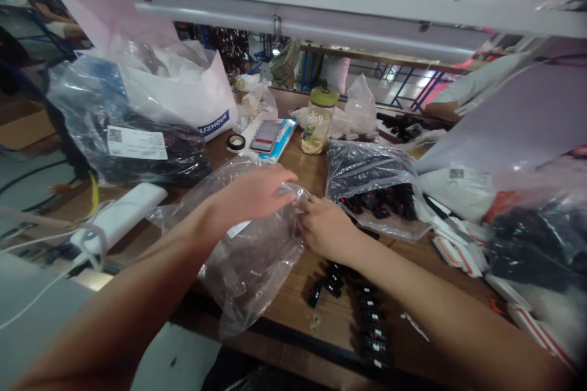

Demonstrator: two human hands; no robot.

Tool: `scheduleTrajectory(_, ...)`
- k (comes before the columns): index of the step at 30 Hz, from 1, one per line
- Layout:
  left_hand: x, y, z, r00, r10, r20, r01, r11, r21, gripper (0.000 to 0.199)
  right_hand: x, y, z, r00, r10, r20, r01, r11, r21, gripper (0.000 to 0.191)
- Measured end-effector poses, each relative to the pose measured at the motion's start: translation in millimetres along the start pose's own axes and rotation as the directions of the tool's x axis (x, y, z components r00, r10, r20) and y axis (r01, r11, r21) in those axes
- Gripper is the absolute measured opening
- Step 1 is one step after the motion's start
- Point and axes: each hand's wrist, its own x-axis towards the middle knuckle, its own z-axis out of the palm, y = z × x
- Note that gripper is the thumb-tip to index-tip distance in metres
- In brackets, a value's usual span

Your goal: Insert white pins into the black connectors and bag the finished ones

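A clear plastic bag [257, 263] with a small white label lies slack across the table's front edge. My left hand [261, 189] rests over its upper part, fingers stretched forward and thumb apart, with film near the fingertips. My right hand [325, 229] has its fingers curled on the bag's right edge, gripping the film. Below the right wrist, several small black parts [334, 281] lie loose on the wooden table [293, 302]. More of them form a row [373, 324] running toward the front edge.
Behind my right hand is an open clear bag of black parts [376, 186]. A bottle with a green lid [318, 119], a phone [266, 134] and a tape roll [236, 142] stand farther back. At left are a filled bag [137, 146] and a white power strip [123, 214].
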Motion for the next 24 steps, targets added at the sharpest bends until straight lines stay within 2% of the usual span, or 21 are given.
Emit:
scheduleTrajectory(2,-33.5,15.8,12.6,1.0,0.022,0.002,-0.022,1.0,0.009,0.034,-27.0,11.5,-13.1,0.99,0.06,-0.125,-0.057,0.998,0.03,0.025)
scheduleTrajectory(4,-63.8,23.4,26.8,0.998,0.018,0.066,-0.019,1.0,0.014,0.043,-63.2,26.8,-24.4,0.961,0.141,-0.239,-0.123,0.988,0.09,0.027)
scheduleTrajectory(6,-86.1,21.7,42.0,0.977,0.042,0.207,-0.055,0.997,0.057,0.057,-102.2,43.2,-30.8,0.938,0.232,-0.258,-0.202,0.97,0.136,0.027)
scheduleTrajectory(7,-93.3,17.9,49.1,0.969,0.073,0.237,-0.095,0.992,0.082,0.056,-120.9,50.8,-31.6,0.923,0.297,-0.244,-0.265,0.952,0.155,0.026)
scheduleTrajectory(9,-100.3,7.2,60.1,0.97,0.077,0.231,-0.111,0.984,0.142,0.046,-153.6,63.0,-28.3,0.882,0.423,-0.209,-0.386,0.901,0.196,0.025)
scheduleTrajectory(12,-97.6,-0.9,63.5,0.988,0.07,0.134,-0.097,0.973,0.211,0.039,-186.5,72.3,-14.9,0.811,0.555,-0.187,-0.501,0.823,0.27,0.024)
scheduleTrajectory(15,-85.7,18.6,57.0,0.989,0.133,0.066,-0.145,0.962,0.233,0.031,-199.2,73.6,-0.2,0.781,0.593,-0.198,-0.516,0.79,0.33,0.022)
scheduleTrajectory(17,-72.8,44.7,56.7,0.975,0.217,0.051,-0.223,0.955,0.196,0.024,-198.6,73.3,6.4,0.788,0.585,-0.191,-0.508,0.794,0.334,0.022)
scheduleTrajectory(19,-55.9,71.6,64.8,0.944,0.309,0.114,-0.324,0.935,0.145,0.021,-193.3,73.8,10.1,0.805,0.57,-0.165,-0.517,0.81,0.276,0.023)
scheduleTrajectory(21,-37.5,92.0,80.9,0.919,0.356,0.172,-0.379,0.916,0.13,0.022,-185.7,74.8,12.2,0.836,0.535,-0.123,-0.512,0.841,0.173,0.026)
scheduleTrajectory(23,-21.1,103.2,100.7,0.908,0.361,0.214,-0.395,0.907,0.144,0.021,-178.3,75.0,13.9,0.884,0.462,-0.072,-0.456,0.886,0.087,0.03)
scheduleTrajectory(24,-14.9,105.9,110.3,0.917,0.341,0.208,-0.376,0.912,0.162,0.019,-175.2,74.3,14.8,0.908,0.417,-0.047,-0.415,0.908,0.058,0.032)
